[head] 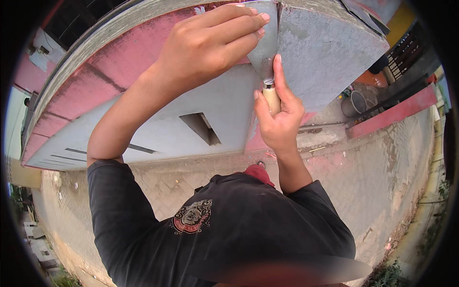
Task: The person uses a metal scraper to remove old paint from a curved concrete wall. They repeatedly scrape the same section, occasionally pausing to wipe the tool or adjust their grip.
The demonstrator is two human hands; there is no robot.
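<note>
My right hand (281, 122) grips the pale handle of a putty knife (271, 97), with the index finger stretched up along the edge of the blade. The wide grey metal blade (263, 59) points away from me, beside the corner of a grey-painted masonry block (322, 53). My left hand (215, 43) reaches across from the left, its fingertips on the upper part of the blade. Its thumb is hidden, so I cannot tell whether it pinches the blade or only presses on it.
A pink-painted band (140, 46) runs along the wall top under a rough ledge (89, 28). Below it, the pale wall (222, 104) has a slanted opening (202, 127). Paving (351, 172) lies underfoot. A bucket (354, 104) stands beyond a low pink wall (394, 113) at right.
</note>
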